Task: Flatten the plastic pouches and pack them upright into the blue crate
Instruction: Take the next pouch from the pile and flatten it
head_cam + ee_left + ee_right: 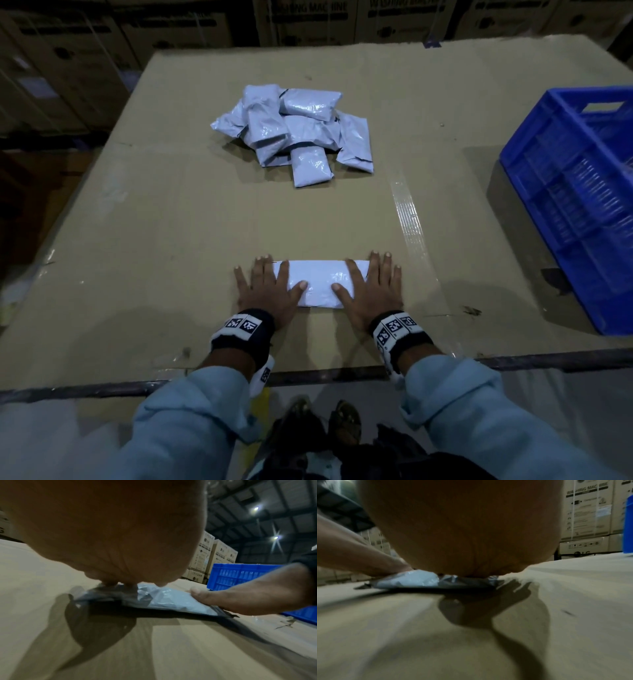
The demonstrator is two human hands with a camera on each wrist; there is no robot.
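Cardboard tabletop (171,222) is being occupied by one blue crate (575,192) at three o'clock, one pouch pile (294,133) at twelve, uncountable. One pouch (317,282) at six is being pressed by left hand (265,291) and right hand (371,291), fingers flat. Ceiling lights (256,508) are being shown only by the left wrist view.

Glossy plastic pouch (320,281); matt cardboard tabletop (171,222); blue plastic crate (575,192).

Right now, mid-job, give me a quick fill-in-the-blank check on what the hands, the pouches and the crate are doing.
1. Both the left hand and the right hand press one pouch with ____ fingers.
2. That pouch lies ____ on the table.
3. The other pouches sit in a pile ____ from the person than the pressed one.
4. The crate stands on the person's ____ side.

Missing words: straight; flat; farther; right
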